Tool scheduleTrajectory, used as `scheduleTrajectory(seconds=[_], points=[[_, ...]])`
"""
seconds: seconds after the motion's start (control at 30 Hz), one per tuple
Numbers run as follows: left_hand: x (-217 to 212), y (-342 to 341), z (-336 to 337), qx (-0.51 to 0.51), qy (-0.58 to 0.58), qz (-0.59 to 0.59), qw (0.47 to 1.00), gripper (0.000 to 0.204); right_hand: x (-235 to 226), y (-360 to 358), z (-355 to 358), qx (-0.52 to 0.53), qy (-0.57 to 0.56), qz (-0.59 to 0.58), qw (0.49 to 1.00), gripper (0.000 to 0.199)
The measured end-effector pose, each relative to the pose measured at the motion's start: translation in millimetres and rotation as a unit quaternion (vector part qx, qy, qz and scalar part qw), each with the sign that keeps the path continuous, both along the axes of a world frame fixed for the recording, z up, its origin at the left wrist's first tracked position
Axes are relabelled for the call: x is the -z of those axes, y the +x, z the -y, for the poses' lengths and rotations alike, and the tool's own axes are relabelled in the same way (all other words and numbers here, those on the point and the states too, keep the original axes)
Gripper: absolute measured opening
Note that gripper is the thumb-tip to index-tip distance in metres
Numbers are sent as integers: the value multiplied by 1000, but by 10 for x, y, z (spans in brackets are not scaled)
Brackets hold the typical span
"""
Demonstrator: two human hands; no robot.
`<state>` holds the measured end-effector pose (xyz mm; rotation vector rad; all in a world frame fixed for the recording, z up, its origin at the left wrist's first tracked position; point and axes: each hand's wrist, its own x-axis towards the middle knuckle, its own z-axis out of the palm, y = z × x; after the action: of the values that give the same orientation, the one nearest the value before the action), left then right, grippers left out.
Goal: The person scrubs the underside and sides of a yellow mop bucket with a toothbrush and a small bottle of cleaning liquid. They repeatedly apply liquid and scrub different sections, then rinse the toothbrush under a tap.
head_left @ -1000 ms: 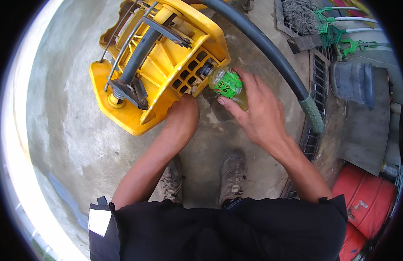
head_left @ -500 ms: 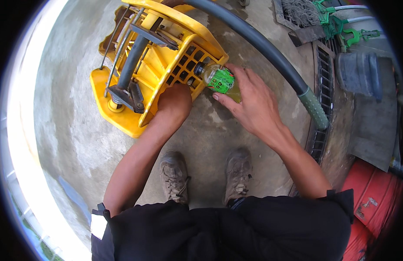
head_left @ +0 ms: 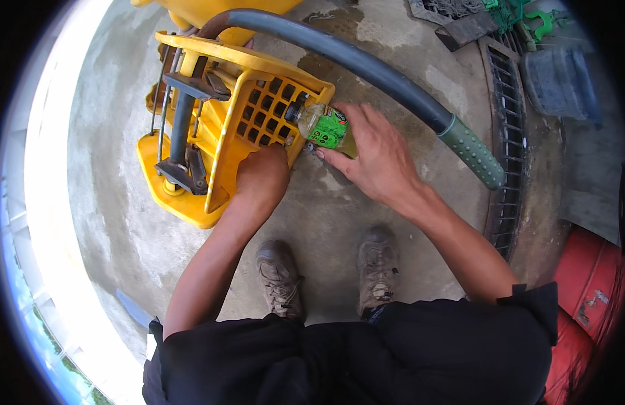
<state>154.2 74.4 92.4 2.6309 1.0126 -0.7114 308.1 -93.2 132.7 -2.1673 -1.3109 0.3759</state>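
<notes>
A yellow mop wringer [head_left: 241, 175] with a square-holed grate [head_left: 265, 111] lies tilted before me on the floor. In my right hand [head_left: 383, 152] is a small clear plastic bottle [head_left: 329, 128] with a green label and yellowish liquid. It leans sideways, its dark cap end against the grate. My left hand [head_left: 264, 179] is closed at the wringer's lower edge, just left of the bottle. Its fingertips are turned away, so what they grip is hidden. The wringer's long dark handle [head_left: 366, 64] arcs to the right and ends in a studded green grip [head_left: 471, 152].
Behind the wringer stands another yellow part [head_left: 224, 10], perhaps a bucket. A floor drain grate [head_left: 504, 135] runs along the right. Beyond it are a bluish plastic container [head_left: 562, 81], grey mop strands [head_left: 454, 7], green tool heads [head_left: 538, 25] and red containers [head_left: 585, 280]. My shoes [head_left: 280, 280] stand close below.
The wringer, the bottle and both hands sit slightly further left in the picture, as the whole view has shifted. The bottle is still in my right hand against the grate.
</notes>
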Motion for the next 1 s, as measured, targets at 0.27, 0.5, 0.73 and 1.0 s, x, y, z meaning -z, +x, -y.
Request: scheduleTrajectory(seconds=[0.27,0.5,0.73,1.0], points=[[-165,131,8,-11,-20,-33,999,27,148,34,103,0,20,-37,999,70],[63,6,170,-55,-8,18,998,24,244,61,227,13,-10,-78,997,68],[-350,-373,68,47,-171,15,984,29,533,247,504,73,-72,-137,985,74],[-1422,-415,-66,-53,-356,-46,932,29,625,300,642,78,-70,-159,982,74]])
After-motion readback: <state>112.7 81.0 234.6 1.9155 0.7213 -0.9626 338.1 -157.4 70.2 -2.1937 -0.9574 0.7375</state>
